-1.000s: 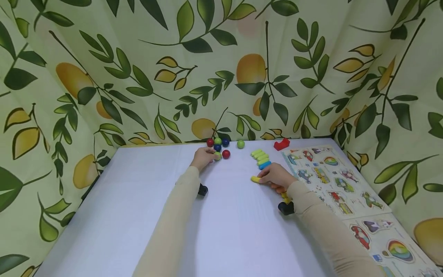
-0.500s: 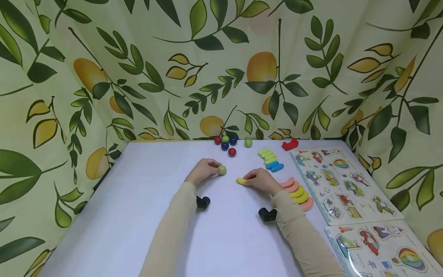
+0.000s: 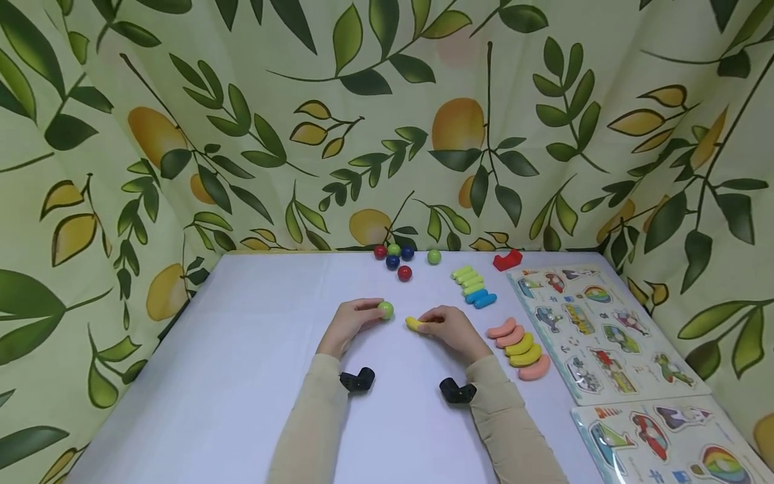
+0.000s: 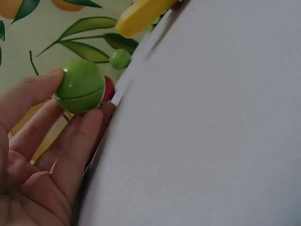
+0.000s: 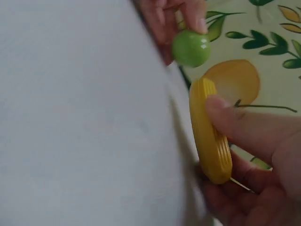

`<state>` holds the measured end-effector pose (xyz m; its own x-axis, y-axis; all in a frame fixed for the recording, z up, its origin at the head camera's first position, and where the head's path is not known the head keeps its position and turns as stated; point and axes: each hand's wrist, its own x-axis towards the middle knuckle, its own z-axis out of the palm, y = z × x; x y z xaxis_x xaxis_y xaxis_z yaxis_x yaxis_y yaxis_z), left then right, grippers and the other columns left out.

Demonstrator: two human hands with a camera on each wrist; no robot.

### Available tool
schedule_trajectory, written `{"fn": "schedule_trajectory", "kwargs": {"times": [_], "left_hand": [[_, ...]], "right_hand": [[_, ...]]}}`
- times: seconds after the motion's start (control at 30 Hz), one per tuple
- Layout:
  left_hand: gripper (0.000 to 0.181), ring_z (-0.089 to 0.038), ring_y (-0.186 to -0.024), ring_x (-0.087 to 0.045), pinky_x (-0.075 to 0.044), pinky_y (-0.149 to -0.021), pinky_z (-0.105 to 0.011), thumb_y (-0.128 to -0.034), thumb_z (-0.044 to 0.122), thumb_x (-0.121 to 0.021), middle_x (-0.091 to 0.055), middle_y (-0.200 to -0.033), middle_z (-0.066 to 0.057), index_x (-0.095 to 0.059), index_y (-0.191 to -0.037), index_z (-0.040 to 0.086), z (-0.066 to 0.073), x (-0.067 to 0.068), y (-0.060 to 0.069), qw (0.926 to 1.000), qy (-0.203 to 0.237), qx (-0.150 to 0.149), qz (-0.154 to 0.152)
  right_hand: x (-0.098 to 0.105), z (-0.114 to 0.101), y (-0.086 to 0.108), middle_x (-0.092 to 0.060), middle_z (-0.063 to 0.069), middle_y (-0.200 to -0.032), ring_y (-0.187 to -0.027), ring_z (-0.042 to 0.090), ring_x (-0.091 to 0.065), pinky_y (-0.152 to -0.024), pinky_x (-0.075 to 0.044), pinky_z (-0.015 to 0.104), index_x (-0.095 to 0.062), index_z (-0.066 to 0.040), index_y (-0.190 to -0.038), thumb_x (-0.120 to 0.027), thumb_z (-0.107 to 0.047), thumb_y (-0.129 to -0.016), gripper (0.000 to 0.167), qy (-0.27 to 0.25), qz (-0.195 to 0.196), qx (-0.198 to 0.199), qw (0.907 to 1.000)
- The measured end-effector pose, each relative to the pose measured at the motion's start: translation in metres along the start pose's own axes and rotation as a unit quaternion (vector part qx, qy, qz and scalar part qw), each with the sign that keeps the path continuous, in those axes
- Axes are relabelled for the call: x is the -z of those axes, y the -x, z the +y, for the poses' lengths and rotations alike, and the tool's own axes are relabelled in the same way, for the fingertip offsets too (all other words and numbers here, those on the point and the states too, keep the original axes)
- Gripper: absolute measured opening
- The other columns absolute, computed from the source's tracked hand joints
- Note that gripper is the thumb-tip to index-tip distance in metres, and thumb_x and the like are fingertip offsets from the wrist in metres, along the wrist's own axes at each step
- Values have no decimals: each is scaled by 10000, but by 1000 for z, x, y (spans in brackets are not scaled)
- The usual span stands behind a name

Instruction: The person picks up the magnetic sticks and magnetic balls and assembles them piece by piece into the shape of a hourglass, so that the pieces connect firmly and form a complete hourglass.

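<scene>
My left hand pinches a green ball between thumb and fingertips; a thin seam line runs round the ball. Facing it across a small gap, my right hand holds a curved yellow piece, ridged along one side, between thumb and fingers. In the head view the yellow piece's free end points toward the green ball, and the two do not touch. Both hands are over the middle of the white table.
Behind the hands lie red, blue and green balls. To the right are light green and blue sticks, pink and yellow curved pieces, a red notched block and two picture boards. A leaf-patterned curtain hangs behind.
The left hand has brought the green ball from the ball group toward the near middle. My right hand has carried the yellow piece left, away from the pieces on the right.
</scene>
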<state>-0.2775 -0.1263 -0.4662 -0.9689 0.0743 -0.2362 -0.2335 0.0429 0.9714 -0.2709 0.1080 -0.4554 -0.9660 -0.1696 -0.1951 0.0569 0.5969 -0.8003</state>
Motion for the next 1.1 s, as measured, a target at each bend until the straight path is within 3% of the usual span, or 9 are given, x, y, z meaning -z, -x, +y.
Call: {"fn": "schedule_trajectory", "kwargs": {"times": [0.1, 0.2, 0.33, 0.43, 0.9, 1.1], "left_hand": [[389, -193, -1136, -671, -561, -949, -273, -871, 105, -749, -632, -1340, -138, -682, -1250, 51, -6, -5, 5, 9995, 185, 46, -237], [399, -183, -1137, -667, -559, -953, -270, -874, 99, -747, -630, -1344, -134, -673, -1263, 48, -7, -9, 5, 9990, 191, -48, -406], [363, -158, -1060, -684, -575, -920, -270, -857, 80, -760, -683, -1245, -131, -686, -1210, 39, -6, -11, 4, 9995, 158, -108, -240], [320, -144, -1011, -692, -583, -901, -272, -841, 71, -774, -714, -1170, -127, -700, -1151, 42, -5, -10, 3, 9998, 99, -121, -127], [319, -137, -1036, -682, -570, -921, -255, -827, 64, -785, -681, -1229, -122, -729, -1141, 37, -8, -6, 5, 9993, 150, -196, -281], [345, -140, -1052, -680, -567, -934, -263, -849, 93, -774, -677, -1249, -119, -710, -1184, 38, -8, -7, 5, 9993, 185, -214, -233]], "right_hand": [[-1, 2, 8, -648, 119, -1167, -978, 227, -575, -813, -554, 301, -728, -73, -1108, -706, -194, -925, 220, -376, 79, 107, 9992], [-1, -1, 10, -638, 139, -1212, -1030, 251, -578, -898, -549, 369, -728, -71, -1129, -691, -173, -935, 222, -296, 127, 246, 9992], [-4, -2, 9, -649, 123, -1244, -1123, 264, -550, -1022, -479, 458, -743, -111, -1126, -693, -186, -934, 212, 12, 96, 220, 9997], [-5, -3, 8, -649, 123, -1247, -1138, 278, -544, -1051, -460, 489, -745, -113, -1119, -699, -186, -930, 208, -50, 93, 152, 9998], [-14, -4, 7, -642, 126, -1228, -1183, 294, -548, -1079, -437, 508, -747, -105, -1112, -697, -188, -931, 205, -118, 81, 325, 9994], [-13, -2, 7, -652, 108, -1205, -1087, 256, -567, -973, -500, 419, -739, -127, -1135, -730, -211, -907, 242, -138, 209, 273, 9993]]}}
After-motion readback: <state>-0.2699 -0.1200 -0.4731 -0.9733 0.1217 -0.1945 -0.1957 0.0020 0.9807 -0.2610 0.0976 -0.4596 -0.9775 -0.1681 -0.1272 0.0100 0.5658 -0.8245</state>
